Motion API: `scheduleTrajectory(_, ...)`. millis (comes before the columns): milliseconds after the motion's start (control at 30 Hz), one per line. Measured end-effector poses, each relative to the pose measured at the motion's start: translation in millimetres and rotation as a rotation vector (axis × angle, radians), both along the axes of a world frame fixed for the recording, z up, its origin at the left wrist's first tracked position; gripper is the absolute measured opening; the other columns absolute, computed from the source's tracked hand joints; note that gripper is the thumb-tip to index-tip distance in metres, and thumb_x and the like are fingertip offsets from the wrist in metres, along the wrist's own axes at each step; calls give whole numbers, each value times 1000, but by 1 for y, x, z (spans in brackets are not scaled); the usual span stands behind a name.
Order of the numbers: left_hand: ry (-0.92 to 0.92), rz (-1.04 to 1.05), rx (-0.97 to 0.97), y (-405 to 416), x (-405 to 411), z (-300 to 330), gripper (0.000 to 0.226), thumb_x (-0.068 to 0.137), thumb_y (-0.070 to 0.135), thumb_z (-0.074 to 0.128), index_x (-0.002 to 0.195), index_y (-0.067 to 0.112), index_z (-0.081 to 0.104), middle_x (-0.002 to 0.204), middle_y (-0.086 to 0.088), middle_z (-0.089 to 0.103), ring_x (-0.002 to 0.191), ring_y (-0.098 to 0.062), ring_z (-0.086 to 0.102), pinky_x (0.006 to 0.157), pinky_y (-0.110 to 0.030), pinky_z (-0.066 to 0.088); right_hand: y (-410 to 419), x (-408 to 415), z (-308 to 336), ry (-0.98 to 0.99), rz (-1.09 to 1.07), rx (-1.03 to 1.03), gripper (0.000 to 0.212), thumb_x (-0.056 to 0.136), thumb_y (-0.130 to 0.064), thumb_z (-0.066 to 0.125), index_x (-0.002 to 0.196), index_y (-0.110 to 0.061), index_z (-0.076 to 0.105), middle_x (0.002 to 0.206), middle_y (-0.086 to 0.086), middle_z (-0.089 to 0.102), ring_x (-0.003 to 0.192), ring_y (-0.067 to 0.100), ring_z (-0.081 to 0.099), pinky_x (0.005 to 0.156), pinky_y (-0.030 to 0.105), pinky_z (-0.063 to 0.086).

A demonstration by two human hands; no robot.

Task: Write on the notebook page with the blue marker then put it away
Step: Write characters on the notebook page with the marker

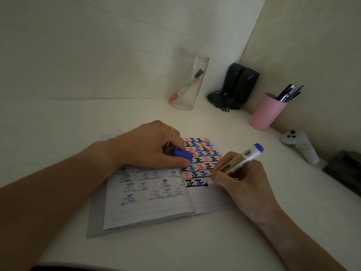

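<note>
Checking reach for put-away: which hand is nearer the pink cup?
Right. The right hand, holding the marker, sits below-left of the pink cup; the left hand lies farther left on the notebook.

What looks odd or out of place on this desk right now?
Little stands out. The clear jar by the wall appears tilted, though the wide lens may cause that; a red marker leans inside. On the notebook, ink has bled through the left page as faint marks.

Dim light here; white desk (136,114) tucked into a corner; pale panelled wall (97,45) behind, plain wall (312,45) alongside.
</note>
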State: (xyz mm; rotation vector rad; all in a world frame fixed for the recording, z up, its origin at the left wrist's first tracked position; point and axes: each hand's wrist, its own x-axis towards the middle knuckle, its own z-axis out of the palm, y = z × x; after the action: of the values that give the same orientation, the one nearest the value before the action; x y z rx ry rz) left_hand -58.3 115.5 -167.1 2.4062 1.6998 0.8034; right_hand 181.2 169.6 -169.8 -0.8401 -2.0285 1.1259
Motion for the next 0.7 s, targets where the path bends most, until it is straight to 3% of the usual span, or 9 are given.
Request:
scheduleTrajectory(100,-26,0,21,-3,0,1,23,87,53,70,90,31,77,66,17,54,64,-7,56,61,-16,35,6,1,6,137,-37,-212,15,79,0,71,67,-8,69,53,-2,61,47,8,53,43,17,39)
scheduleTrajectory(167,-25,9,19,-5,0,2,24,88,54,69,89,31,76,66,18,53,63,-5,54,61,-20,37,17,1,18,260,-111,-359,9,83,-7,69,75,-7,72,58,4,58,52,14,47,47,24,33)
scheduleTrajectory(267,-1,33,26,-4,1,1,29,89,58,65,87,31,73,67,16,53,64,-5,54,62,-22,38,40,-8,37,239,-211,-265,14,85,-12,73,93,0,74,63,4,58,55,12,47,49,24,37)
scheduleTrajectory(400,132,223,91,-1,1,-4,41,94,64,47,91,28,66,79,10,64,69,-9,56,66,-29,44,55,-42,47,333,-193,-225,14,85,-11,74,98,-9,77,75,8,70,63,13,59,53,22,47)
scheduleTrajectory(533,20,440,180,2,-5,-8,32,97,57,46,97,29,62,84,10,60,74,-11,54,67,-31,40,62,-56,27,482,-164,-400,21,93,-21,64,104,-11,79,87,16,78,72,20,70,62,29,54)
scheduleTrajectory(700,-60,527,166,4,-6,-7,22,102,43,44,110,28,57,93,11,50,79,-12,53,71,-33,42,69,-51,13,530,-93,-399,14,93,-11,65,101,-5,74,87,18,79,76,26,74,69,32,58)
